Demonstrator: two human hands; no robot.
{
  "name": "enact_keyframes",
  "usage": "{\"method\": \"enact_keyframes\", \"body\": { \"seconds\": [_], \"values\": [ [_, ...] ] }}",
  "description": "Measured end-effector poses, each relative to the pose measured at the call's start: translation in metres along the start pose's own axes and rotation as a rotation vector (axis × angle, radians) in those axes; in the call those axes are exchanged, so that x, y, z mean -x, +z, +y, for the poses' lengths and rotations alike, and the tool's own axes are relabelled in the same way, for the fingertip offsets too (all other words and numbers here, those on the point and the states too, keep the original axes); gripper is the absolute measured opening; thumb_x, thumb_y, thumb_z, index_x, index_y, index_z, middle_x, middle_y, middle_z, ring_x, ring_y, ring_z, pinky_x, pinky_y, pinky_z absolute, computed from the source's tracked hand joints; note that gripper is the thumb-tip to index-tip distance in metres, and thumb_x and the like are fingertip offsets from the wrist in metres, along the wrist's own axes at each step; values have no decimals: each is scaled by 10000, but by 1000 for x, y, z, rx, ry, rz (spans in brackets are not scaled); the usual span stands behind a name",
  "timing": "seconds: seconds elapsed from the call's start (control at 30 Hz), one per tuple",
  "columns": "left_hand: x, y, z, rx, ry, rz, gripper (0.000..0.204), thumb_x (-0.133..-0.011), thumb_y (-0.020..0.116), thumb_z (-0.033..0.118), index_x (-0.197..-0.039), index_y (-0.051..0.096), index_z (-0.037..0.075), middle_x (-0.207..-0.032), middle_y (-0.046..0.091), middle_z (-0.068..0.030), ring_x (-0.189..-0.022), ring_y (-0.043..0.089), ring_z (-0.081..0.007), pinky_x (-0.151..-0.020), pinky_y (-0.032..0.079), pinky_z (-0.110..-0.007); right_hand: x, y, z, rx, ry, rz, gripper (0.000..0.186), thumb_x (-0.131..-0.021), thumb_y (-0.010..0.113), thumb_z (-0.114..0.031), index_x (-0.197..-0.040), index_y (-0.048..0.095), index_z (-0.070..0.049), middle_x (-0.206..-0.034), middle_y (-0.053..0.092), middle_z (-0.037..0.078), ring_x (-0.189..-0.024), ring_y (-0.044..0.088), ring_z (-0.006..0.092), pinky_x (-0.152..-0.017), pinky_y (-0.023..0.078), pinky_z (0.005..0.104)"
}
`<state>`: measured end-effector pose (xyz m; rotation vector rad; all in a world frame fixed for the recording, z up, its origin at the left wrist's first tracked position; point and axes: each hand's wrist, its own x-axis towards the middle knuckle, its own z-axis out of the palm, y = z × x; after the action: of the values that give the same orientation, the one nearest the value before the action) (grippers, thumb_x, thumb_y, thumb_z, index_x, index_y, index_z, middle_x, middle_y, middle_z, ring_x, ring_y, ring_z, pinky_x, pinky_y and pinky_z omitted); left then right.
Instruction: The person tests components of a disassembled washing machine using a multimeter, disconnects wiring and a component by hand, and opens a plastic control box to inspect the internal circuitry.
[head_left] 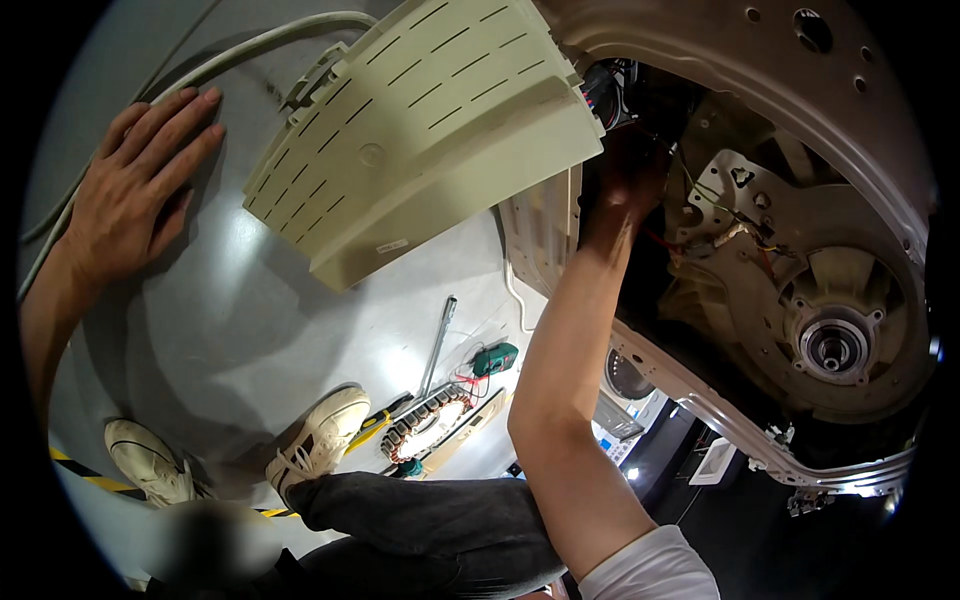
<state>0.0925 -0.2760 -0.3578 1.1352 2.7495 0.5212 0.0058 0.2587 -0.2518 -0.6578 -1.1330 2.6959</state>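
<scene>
My left hand (142,187) rests on the grey floor with its fingers stretched out and nothing in them. A pale grey hose (275,38) runs along the floor past its wrist. My right hand (632,165) reaches into the dark cavity of a washing machine (740,55); its fingers are lost in shadow, so what they touch is hidden. Wires in a dark bundle (612,88) show just above it. Between my hands, a beige slotted cover panel (440,120) stands tilted by the machine's opening. To the right of my right hand are a perforated metal bracket (728,185) and a round bearing hub (832,346).
On the floor lie a ring-shaped motor stator with copper coils (425,422), a long metal wrench (438,345) and a green meter with red leads (495,359). My shoes (325,430) stand by yellow-and-black floor tape (105,484). The machine's metal frame edge (690,395) runs beside my right arm.
</scene>
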Motion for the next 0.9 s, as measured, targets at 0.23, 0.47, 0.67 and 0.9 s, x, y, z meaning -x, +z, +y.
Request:
{"method": "enact_keyframes", "body": {
  "seconds": [0.23, 0.47, 0.67, 0.9],
  "values": [
    [3, 5, -2, -24, 4, -12, 639, -750, 580, 117, -1369, 433, 60, -1497, 323, -109, -1386, 292, -265, -1128, 233, -435, 2, -3, -1, -30, 88, -139, 223, -966, 468, -178, -1035, 614, -24, -920, 641, 109, -770, 585, 198, -648, 497, 298],
    [1, 4, -3, -12, 4, -23, 637, -757, 569, 118, -1376, 430, 69, -1504, 316, -98, -1396, 279, -240, -1142, 214, -423, -7, -2, -1, -18, 246, -409, 224, -985, 443, -191, -1026, 601, -37, -847, 613, 81, -656, 529, 149, -527, 463, 245],
    [-1, 1, -2, 11, 8, -22, 652, -753, 572, 105, -1386, 420, 73, -1502, 318, -107, -1389, 293, -256, -1135, 215, -429, -7, 4, 6, 80, 81, -173, 206, -988, 449, -183, -1033, 592, -41, -856, 607, 73, -651, 518, 142, -512, 453, 240],
    [-4, -2, -2, 41, 9, -20, 651, -760, 569, 99, -1391, 416, 65, -1506, 311, -116, -1388, 294, -273, -1125, 219, -434, -6, 4, 17, 97, -12, -143, 188, -979, 467, -158, -1052, 586, -32, -939, 621, 94, -778, 564, 186, -645, 488, 288]
  ]
}}
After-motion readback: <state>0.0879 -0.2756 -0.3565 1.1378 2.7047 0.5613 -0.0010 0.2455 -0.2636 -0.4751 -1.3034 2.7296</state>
